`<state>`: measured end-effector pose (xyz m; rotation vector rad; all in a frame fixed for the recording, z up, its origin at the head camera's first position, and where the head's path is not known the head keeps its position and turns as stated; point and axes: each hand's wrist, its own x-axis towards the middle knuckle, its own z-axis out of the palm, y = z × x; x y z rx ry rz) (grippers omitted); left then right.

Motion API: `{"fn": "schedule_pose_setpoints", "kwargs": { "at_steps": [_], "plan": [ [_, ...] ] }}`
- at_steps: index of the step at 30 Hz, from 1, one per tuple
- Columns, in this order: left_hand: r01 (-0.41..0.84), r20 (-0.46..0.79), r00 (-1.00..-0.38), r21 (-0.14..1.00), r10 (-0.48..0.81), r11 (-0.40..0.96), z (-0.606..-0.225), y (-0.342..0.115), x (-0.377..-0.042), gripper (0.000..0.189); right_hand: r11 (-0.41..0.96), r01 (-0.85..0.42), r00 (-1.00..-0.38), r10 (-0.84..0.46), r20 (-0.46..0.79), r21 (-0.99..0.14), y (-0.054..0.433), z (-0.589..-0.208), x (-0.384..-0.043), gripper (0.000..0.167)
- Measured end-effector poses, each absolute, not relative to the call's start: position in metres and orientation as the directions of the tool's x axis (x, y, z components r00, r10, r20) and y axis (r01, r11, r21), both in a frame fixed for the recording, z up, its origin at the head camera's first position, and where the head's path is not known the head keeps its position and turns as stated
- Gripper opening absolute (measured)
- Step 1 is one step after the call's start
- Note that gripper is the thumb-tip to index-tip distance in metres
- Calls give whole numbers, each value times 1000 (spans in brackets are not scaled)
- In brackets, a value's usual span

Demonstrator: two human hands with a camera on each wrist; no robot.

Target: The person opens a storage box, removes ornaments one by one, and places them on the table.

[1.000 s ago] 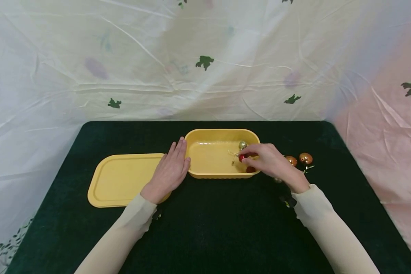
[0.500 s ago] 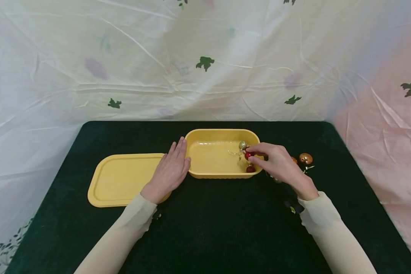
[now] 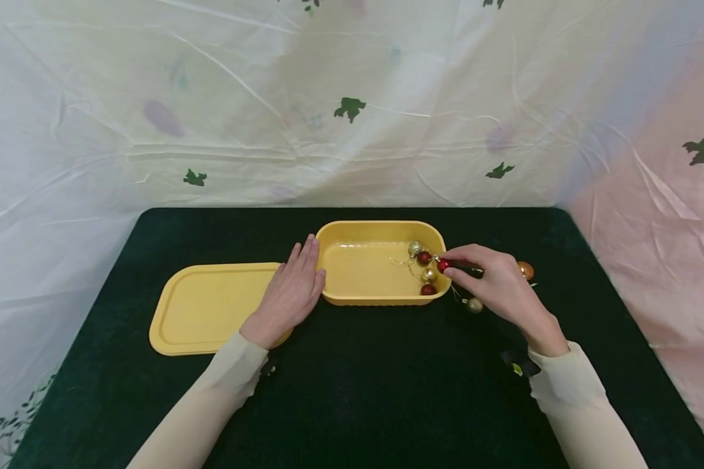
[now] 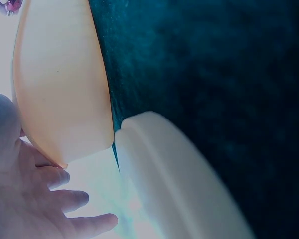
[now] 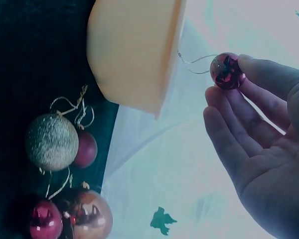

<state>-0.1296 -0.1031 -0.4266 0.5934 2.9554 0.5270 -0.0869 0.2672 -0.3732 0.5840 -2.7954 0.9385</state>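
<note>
The right hand pinched a small, shiny red ball ornament between thumb and fingertips at the right rim of a rounded rectangular yellow container, while the left hand, fingers straight, rested against the container's left end, near a flat yellow lid.

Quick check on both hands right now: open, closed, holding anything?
Left hand: open, fingers extended, touching the yellow box.
Right hand: closed, pinching a shiny red ball ornament between thumb and fingers.
</note>
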Motion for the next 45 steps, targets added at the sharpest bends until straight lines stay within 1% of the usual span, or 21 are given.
{"fn": "schedule_pose_setpoints", "kwargs": {
  "at_steps": [16,20,27,37,45],
  "plan": [
    [373,13,-920,339,392,864,-426,-104,-130,68,769,-297,-950,-178,257,-566,289,-368,-64,26],
    [374,14,-920,339,393,863,-426,-104,-130,68,788,-275,-954,-152,258,-551,294,-369,-59,26],
    [370,14,-921,341,389,864,-428,-104,-130,68,806,-277,-949,-142,283,-523,306,-373,-52,26],
    [361,-4,-922,345,386,866,-427,-104,-130,69,811,-242,-952,-92,292,-533,321,-374,-41,28],
    [369,3,-921,335,391,867,-425,-105,-130,69,820,-198,-963,-62,261,-538,333,-376,-34,28]
  ]
}}
